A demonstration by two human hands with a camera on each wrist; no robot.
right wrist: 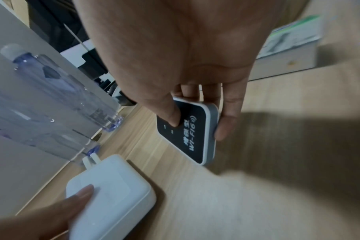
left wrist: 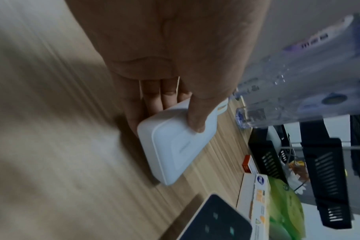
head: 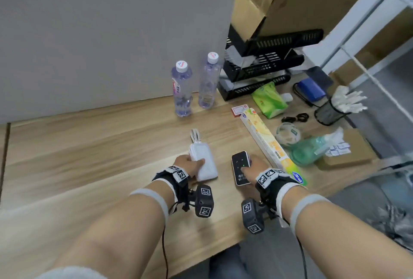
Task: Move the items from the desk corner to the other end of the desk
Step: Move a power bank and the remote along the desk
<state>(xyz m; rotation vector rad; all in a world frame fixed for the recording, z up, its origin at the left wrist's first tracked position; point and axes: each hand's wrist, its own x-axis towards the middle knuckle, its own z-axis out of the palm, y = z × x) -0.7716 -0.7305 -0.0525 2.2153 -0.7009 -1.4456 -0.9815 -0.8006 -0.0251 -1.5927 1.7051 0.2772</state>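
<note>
My left hand (head: 190,163) grips a white power bank (head: 204,162) with a short white cable loop, thumb on top and fingers under its left side; the left wrist view shows that power bank (left wrist: 170,146) held just over the wooden desk (head: 89,144). My right hand (head: 252,167) holds a black Wi-Fi device (head: 240,167) with a pale rim, thumb on its face and fingers along the right edge. In the right wrist view the Wi-Fi device (right wrist: 187,129) is tilted a little above the desk, with the power bank (right wrist: 111,194) beside it.
Two water bottles (head: 182,89) (head: 209,80) stand by the grey wall. To the right lie a long cling-film box (head: 270,142), a green tissue pack (head: 269,100), a black stacked tray (head: 263,64), a mesh cup (head: 330,111), a green spray bottle (head: 312,149) and a tape roll (head: 288,133).
</note>
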